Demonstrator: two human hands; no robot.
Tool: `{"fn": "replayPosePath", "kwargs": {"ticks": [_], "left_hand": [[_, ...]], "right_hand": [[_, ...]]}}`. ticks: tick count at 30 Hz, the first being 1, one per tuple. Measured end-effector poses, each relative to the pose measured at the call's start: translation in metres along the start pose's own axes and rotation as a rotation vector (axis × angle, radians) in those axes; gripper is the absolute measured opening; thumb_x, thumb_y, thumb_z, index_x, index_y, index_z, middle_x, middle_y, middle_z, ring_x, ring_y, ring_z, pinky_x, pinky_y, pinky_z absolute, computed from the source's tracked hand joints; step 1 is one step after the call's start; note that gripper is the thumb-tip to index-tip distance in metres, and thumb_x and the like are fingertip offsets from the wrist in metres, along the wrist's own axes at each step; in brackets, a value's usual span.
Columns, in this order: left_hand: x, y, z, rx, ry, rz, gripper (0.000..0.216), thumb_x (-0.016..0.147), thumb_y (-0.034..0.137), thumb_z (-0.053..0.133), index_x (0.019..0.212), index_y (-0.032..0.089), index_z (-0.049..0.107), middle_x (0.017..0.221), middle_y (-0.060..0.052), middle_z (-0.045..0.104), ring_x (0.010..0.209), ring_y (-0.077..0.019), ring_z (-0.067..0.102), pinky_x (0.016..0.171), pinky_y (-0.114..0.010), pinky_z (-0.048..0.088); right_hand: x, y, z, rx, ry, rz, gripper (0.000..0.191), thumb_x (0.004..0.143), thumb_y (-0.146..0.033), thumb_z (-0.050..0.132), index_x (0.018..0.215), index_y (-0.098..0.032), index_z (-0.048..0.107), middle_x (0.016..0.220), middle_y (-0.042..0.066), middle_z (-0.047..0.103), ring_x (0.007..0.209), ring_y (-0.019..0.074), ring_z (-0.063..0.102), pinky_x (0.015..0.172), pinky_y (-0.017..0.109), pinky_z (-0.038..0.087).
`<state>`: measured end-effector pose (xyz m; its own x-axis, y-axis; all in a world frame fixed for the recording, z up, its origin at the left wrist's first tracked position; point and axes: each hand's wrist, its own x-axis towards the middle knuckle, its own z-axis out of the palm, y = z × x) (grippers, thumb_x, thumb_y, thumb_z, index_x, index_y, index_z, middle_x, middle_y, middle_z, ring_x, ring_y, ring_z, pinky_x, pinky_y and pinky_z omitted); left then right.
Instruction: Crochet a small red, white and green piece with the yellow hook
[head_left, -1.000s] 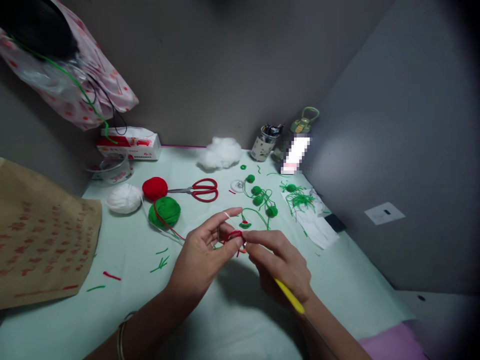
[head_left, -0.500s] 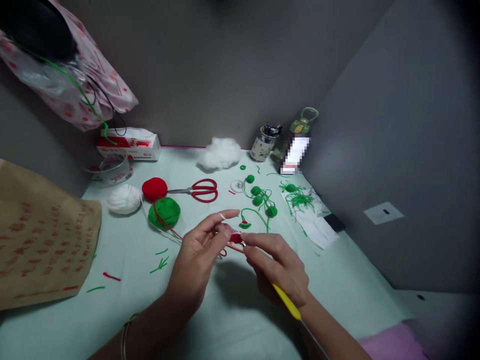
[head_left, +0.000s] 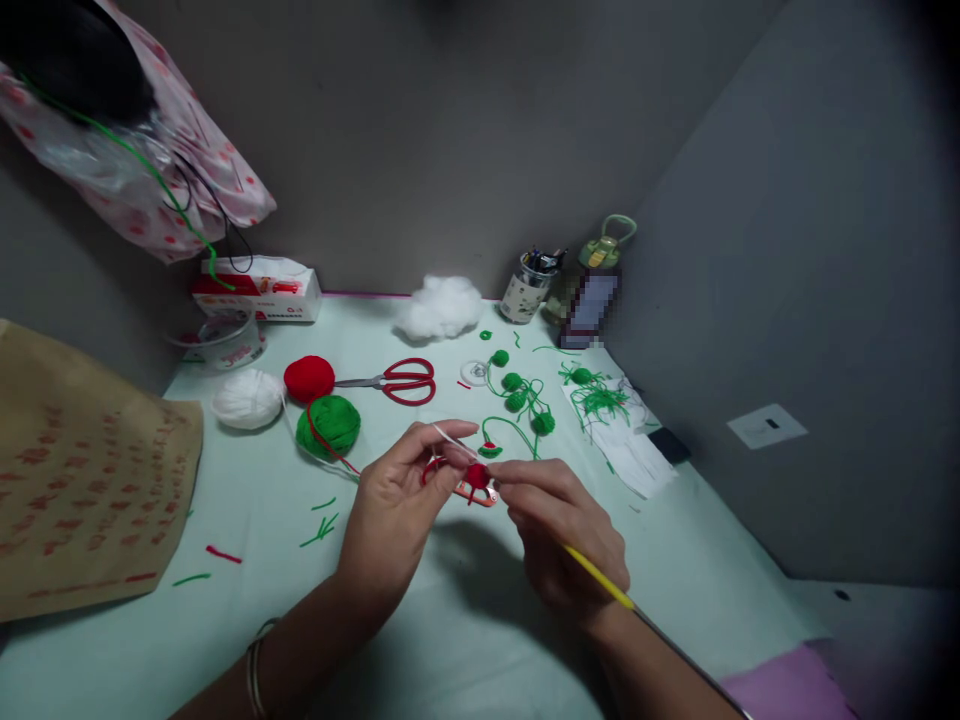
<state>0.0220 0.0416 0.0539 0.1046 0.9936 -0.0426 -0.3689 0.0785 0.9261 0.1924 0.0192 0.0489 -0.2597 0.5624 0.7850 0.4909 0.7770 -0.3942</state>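
Between thumb and fingers, my left hand (head_left: 394,510) pinches a small red crochet piece (head_left: 478,476). White yarn (head_left: 454,438) runs over its index finger to the piece. An orange tool (head_left: 486,496), perhaps thread snips, shows just below the piece; how it is held is hidden. My right hand (head_left: 566,525) is closed round a crochet hook (head_left: 600,578) with a yellow handle, its tip close to the red piece. Left of my hands lie a red yarn ball (head_left: 309,378), a green yarn ball (head_left: 330,424) and a white yarn ball (head_left: 248,398).
Red-handled scissors (head_left: 409,382) lie beyond my hands, with white stuffing (head_left: 440,308) behind. Several green crochet balls (head_left: 514,400) trail threads to the right. A pen cup (head_left: 521,292), a bottle (head_left: 600,252) and a phone (head_left: 590,310) stand at the back. A paper bag (head_left: 90,500) stands left.
My right hand has shifted slightly right and the hook has tilted flatter. The red piece has turned, showing more red, and the white yarn now stretches towards it. The phone screen has dimmed.
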Motion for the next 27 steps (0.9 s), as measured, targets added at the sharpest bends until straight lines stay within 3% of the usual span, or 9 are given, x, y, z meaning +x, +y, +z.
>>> {"fn": "replayPosePath", "kwargs": {"ticks": [7, 10, 13, 18, 20, 23, 27], "left_hand": [[-0.007, 0.000, 0.000, -0.033, -0.127, -0.013, 0.027, 0.096, 0.025, 0.069, 0.123, 0.026, 0.073, 0.092, 0.001, 0.069, 0.087, -0.0120, 0.066, 0.084, -0.022, 0.053], [-0.006, 0.002, 0.001, -0.068, -0.128, -0.066, 0.032, 0.089, 0.026, 0.079, 0.121, 0.025, 0.073, 0.088, 0.003, 0.066, 0.079, -0.0111, 0.064, 0.076, -0.022, 0.052], [-0.005, 0.003, 0.004, -0.112, -0.103, -0.115, 0.037, 0.085, 0.021, 0.082, 0.120, 0.023, 0.073, 0.085, 0.003, 0.064, 0.079, -0.0115, 0.063, 0.078, -0.023, 0.051], [-0.005, 0.004, 0.001, -0.274, -0.185, -0.336, 0.044, 0.086, 0.025, 0.081, 0.129, 0.021, 0.072, 0.087, 0.000, 0.067, 0.083, -0.0133, 0.062, 0.080, -0.026, 0.050], [-0.004, 0.005, -0.001, -0.319, -0.232, -0.417, 0.046, 0.084, 0.027, 0.082, 0.129, 0.020, 0.073, 0.092, -0.003, 0.070, 0.084, -0.0143, 0.063, 0.080, -0.027, 0.049], [0.000, 0.008, -0.004, -0.328, -0.225, -0.425, 0.044, 0.083, 0.028, 0.084, 0.125, 0.019, 0.075, 0.093, -0.005, 0.073, 0.084, -0.0156, 0.066, 0.082, -0.028, 0.050], [0.003, 0.013, -0.008, -0.270, -0.176, -0.336, 0.038, 0.083, 0.025, 0.085, 0.120, 0.020, 0.077, 0.080, -0.001, 0.070, 0.075, -0.0150, 0.068, 0.076, -0.027, 0.049]], "right_hand": [[-0.001, -0.001, 0.001, -0.025, 0.012, -0.013, 0.032, 0.098, -0.002, 0.053, 0.120, -0.019, 0.069, 0.109, 0.014, 0.078, 0.098, 0.0211, 0.077, 0.075, 0.033, 0.066], [-0.003, -0.001, 0.002, -0.033, 0.032, -0.025, 0.036, 0.096, -0.001, 0.057, 0.125, -0.018, 0.069, 0.111, 0.014, 0.078, 0.100, 0.0216, 0.077, 0.077, 0.033, 0.066], [-0.006, 0.000, 0.005, -0.085, 0.029, -0.042, 0.040, 0.095, -0.001, 0.061, 0.129, -0.019, 0.069, 0.112, 0.012, 0.078, 0.101, 0.0216, 0.077, 0.081, 0.033, 0.067], [-0.008, 0.004, 0.006, -0.175, -0.009, -0.127, 0.050, 0.092, -0.003, 0.069, 0.136, -0.027, 0.068, 0.103, 0.005, 0.078, 0.088, 0.0205, 0.078, 0.075, 0.032, 0.069], [-0.007, 0.006, 0.002, -0.134, -0.041, -0.159, 0.048, 0.095, -0.006, 0.068, 0.138, -0.027, 0.067, 0.106, 0.006, 0.077, 0.091, 0.0205, 0.078, 0.075, 0.032, 0.069], [-0.002, 0.007, -0.003, -0.009, -0.018, -0.046, 0.039, 0.100, -0.008, 0.060, 0.134, -0.024, 0.069, 0.113, 0.009, 0.077, 0.099, 0.0212, 0.077, 0.079, 0.035, 0.068], [0.003, 0.006, -0.003, 0.218, 0.076, 0.160, 0.031, 0.099, -0.008, 0.058, 0.120, -0.024, 0.074, 0.102, 0.007, 0.080, 0.091, 0.0218, 0.076, 0.077, 0.039, 0.066]]}}
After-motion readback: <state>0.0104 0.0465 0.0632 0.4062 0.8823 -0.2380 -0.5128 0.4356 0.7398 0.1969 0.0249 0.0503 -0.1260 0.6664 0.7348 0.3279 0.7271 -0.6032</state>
